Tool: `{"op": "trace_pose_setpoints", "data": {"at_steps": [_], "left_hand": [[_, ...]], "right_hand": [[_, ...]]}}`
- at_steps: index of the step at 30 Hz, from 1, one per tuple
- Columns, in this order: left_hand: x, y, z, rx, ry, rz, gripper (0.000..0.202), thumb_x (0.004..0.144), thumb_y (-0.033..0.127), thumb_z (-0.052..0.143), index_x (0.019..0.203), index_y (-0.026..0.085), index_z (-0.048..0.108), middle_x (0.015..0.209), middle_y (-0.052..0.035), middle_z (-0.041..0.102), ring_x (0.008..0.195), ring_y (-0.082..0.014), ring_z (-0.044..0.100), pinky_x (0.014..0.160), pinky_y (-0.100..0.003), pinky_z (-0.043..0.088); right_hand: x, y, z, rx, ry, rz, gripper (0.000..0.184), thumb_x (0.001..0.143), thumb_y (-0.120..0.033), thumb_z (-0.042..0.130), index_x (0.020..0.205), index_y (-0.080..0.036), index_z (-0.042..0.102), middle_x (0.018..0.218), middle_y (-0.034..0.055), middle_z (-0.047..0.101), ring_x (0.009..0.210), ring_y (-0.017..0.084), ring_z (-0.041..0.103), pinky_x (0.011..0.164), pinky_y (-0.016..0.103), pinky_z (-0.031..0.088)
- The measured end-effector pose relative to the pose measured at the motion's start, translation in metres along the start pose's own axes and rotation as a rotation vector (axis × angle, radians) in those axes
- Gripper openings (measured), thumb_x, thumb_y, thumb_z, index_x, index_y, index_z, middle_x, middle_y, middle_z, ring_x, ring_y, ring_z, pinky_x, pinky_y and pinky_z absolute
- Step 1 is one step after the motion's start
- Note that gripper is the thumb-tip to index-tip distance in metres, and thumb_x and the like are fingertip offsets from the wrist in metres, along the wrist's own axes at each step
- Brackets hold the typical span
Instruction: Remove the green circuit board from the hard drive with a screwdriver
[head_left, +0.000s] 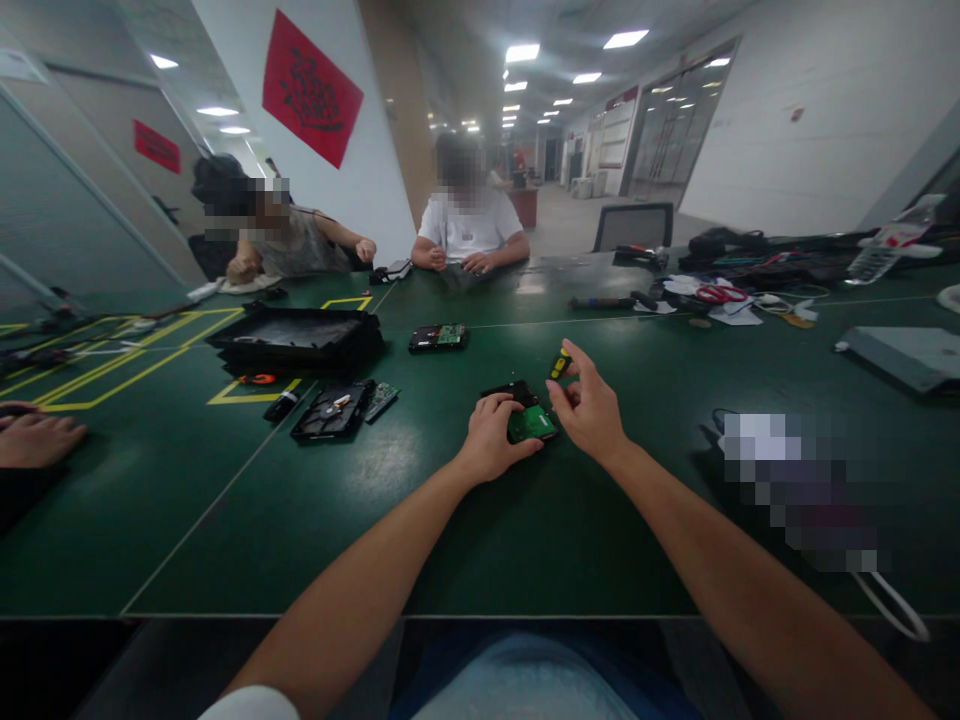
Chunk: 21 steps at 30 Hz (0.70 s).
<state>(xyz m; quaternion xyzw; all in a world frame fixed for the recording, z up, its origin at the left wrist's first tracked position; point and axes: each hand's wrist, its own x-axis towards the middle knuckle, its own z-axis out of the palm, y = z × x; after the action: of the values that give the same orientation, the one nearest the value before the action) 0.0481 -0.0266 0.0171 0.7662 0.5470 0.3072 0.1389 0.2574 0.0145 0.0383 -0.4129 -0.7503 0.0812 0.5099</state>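
Observation:
On the dark green table lies a hard drive with a green circuit board facing up. My left hand is closed over its near left side and holds it down. My right hand hovers just right of the board, its fingers pinched round a small screwdriver with a yellow and black handle, tilted up and away from the drive.
An opened hard drive with a loose board lies to the left, behind it a black tray and another drive. Two people sit across the table; another person's hand rests at the left edge. Tools and clutter lie at the far right.

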Motion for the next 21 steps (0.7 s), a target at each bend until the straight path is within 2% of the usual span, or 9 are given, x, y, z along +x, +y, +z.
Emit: {"op": "trace_pose_setpoints", "data": {"at_steps": [5, 10, 12, 17, 21], "left_hand": [[0.0006, 0.0, -0.0005, 0.005, -0.001, 0.001, 0.058, 0.078, 0.049, 0.088, 0.126, 0.024, 0.067, 0.144, -0.0124, 0.058, 0.14, -0.036, 0.049, 0.118, -0.056, 0.043], [0.0004, 0.001, -0.002, -0.001, -0.007, -0.004, 0.057, 0.079, 0.049, 0.087, 0.127, 0.024, 0.066, 0.145, -0.0127, 0.058, 0.142, -0.0367, 0.048, 0.118, -0.057, 0.043], [0.0002, 0.0013, -0.0022, -0.001, -0.006, -0.009, 0.057, 0.079, 0.049, 0.087, 0.127, 0.024, 0.066, 0.145, -0.0129, 0.058, 0.142, -0.037, 0.048, 0.118, -0.057, 0.043], [-0.0002, 0.001, -0.0019, -0.008, -0.008, -0.003, 0.057, 0.079, 0.049, 0.086, 0.126, 0.024, 0.066, 0.145, -0.0127, 0.058, 0.141, -0.0372, 0.048, 0.118, -0.058, 0.043], [0.0001, 0.0003, -0.0013, 0.0, -0.007, -0.003, 0.057, 0.079, 0.049, 0.087, 0.127, 0.025, 0.066, 0.145, -0.0122, 0.058, 0.141, -0.0369, 0.049, 0.118, -0.057, 0.043]], "right_hand": [[-0.0006, 0.0027, 0.0014, 0.036, 0.005, 0.025, 0.069, 0.102, -0.035, 0.057, 0.165, -0.032, 0.03, 0.128, 0.0109, 0.07, 0.067, 0.017, 0.07, 0.066, 0.036, 0.065], [0.0002, 0.0016, 0.0005, 0.003, 0.017, -0.01, 0.066, 0.101, -0.037, 0.062, 0.161, -0.032, 0.037, 0.13, 0.0114, 0.07, 0.074, 0.019, 0.071, 0.064, 0.035, 0.063], [0.0003, 0.0011, 0.0002, -0.001, 0.01, -0.015, 0.066, 0.101, -0.036, 0.061, 0.162, -0.032, 0.036, 0.131, 0.0116, 0.069, 0.078, 0.02, 0.072, 0.064, 0.035, 0.063], [-0.0003, 0.003, 0.0013, 0.034, 0.005, 0.013, 0.073, 0.101, -0.031, 0.058, 0.166, -0.034, 0.026, 0.127, 0.0103, 0.07, 0.068, 0.018, 0.069, 0.063, 0.035, 0.063], [-0.0004, 0.0032, 0.001, 0.0, 0.009, 0.004, 0.068, 0.101, -0.036, 0.061, 0.163, -0.035, 0.034, 0.128, 0.0099, 0.07, 0.062, 0.016, 0.065, 0.062, 0.038, 0.063]]}}
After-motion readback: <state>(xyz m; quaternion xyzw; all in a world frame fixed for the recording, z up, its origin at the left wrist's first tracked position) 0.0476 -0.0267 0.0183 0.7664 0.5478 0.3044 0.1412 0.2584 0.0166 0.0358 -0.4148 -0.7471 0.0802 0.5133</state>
